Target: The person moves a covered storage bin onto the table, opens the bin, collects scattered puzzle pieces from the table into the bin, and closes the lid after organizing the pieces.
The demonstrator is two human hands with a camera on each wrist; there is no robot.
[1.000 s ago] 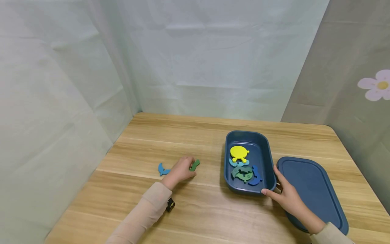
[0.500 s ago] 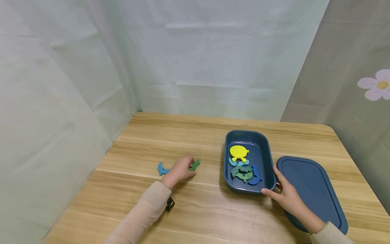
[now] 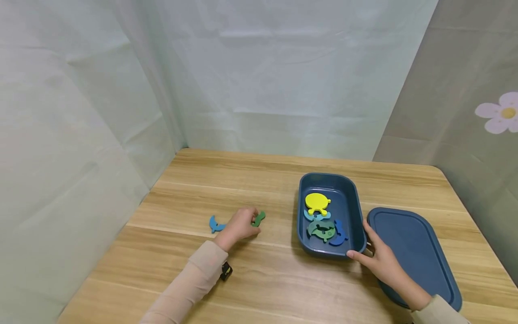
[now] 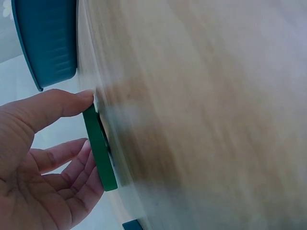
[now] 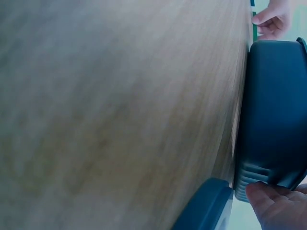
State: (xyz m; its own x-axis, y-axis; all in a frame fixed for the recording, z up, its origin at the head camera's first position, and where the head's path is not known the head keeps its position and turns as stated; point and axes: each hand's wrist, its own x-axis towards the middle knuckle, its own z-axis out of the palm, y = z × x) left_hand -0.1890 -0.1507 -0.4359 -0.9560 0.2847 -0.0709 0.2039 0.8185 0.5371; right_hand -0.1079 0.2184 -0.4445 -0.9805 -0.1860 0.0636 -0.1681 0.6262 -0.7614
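Note:
My left hand (image 3: 241,224) rests low over the table, its thumb and fingers pinching a flat green toy piece (image 4: 99,148) by its edges. The piece's tip shows past the fingers in the head view; the hand hides the rest. Just left lies a light blue curved toy piece (image 3: 216,224), partly behind the hand. My right hand (image 3: 380,260) grips the near right corner of a dark blue box (image 3: 359,211), thumb at the near rim. Inside lie a yellow round-bodied piece (image 3: 317,201), a light blue piece (image 3: 310,217), green pieces (image 3: 323,234) and a dark blue piece (image 3: 339,234).
The dark blue lid (image 3: 413,247) lies flat on the wooden table (image 3: 243,180), right of the box and partly under the right forearm. A small black object (image 3: 226,271) sits beside the left sleeve, partly hidden. Pale cloth hangs behind the table and at its sides.

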